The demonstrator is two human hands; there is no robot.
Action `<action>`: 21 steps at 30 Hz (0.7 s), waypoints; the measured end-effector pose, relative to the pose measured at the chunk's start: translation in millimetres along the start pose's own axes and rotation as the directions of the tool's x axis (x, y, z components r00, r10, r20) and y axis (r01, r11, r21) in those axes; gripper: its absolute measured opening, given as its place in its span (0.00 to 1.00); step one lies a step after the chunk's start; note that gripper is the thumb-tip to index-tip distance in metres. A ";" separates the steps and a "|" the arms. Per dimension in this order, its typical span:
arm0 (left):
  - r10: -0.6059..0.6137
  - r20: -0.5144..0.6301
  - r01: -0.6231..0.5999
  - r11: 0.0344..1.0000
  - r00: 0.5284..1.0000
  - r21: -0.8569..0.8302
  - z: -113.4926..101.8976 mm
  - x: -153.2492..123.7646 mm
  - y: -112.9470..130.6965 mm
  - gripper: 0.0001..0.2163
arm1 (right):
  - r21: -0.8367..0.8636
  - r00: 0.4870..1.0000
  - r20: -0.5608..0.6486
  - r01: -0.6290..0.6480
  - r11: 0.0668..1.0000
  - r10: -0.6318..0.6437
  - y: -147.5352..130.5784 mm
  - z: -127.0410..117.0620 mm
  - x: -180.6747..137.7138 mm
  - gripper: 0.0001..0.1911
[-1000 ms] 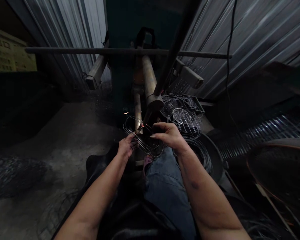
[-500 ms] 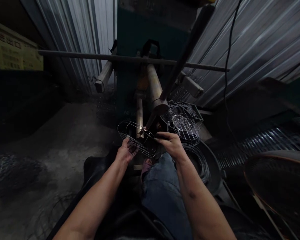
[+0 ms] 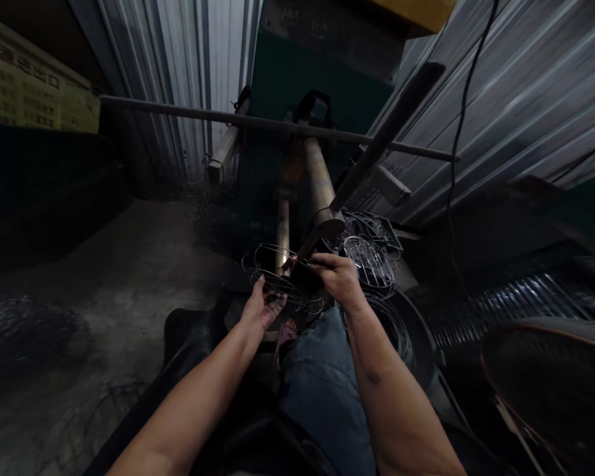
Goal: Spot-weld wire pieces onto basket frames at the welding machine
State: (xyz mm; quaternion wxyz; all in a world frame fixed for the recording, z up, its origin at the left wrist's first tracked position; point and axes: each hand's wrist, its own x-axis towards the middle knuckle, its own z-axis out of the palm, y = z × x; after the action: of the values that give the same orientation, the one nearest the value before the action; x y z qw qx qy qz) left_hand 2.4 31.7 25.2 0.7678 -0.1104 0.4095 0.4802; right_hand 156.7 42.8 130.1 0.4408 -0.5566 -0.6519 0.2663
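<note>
1. The rack (image 3: 286, 287) is just past the left hand (image 3: 265, 309), in front of the person, by the low rod (image 3: 283, 231). It is blurry, so I cannot tell if they touch.
2. Its long way goes from far left to near right.
3. The left hand is nearer. Its thumb and fingers stand apart at the rack's near edge. I cannot tell if they squeeze it.
4. The right hand (image 3: 340, 276) is up by the rack's right end, so most of the rack lies left of those fingers.
5. Right thumb and finger pinch a thin wire (image 3: 303, 262). I cannot tell if it joins the rack.
</note>
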 end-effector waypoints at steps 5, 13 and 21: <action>0.011 0.005 -0.011 1.000 1.000 -0.006 0.3 2.0 1.0 0.16 | 0.030 0.998 0.050 -0.043 0.999 0.042 -2.8 -0.9 0.8 0.09; 0.027 -0.012 -0.027 1.000 1.000 -0.006 2.7 2.3 1.8 0.15 | -0.005 0.999 0.012 -0.043 0.999 0.043 2.0 1.1 2.7 0.12; 0.117 -0.024 -0.118 0.993 0.993 -0.032 0.4 -15.6 6.1 0.11 | -0.436 0.956 -0.247 0.035 0.899 -0.157 -22.8 8.5 -51.6 0.13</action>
State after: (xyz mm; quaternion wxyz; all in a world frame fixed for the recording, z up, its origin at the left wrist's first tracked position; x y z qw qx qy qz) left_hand -5.5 25.0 38.3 0.7317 -0.1043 0.4157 0.5300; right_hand 137.7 -10.9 130.9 0.4074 -0.6379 -0.6533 0.0151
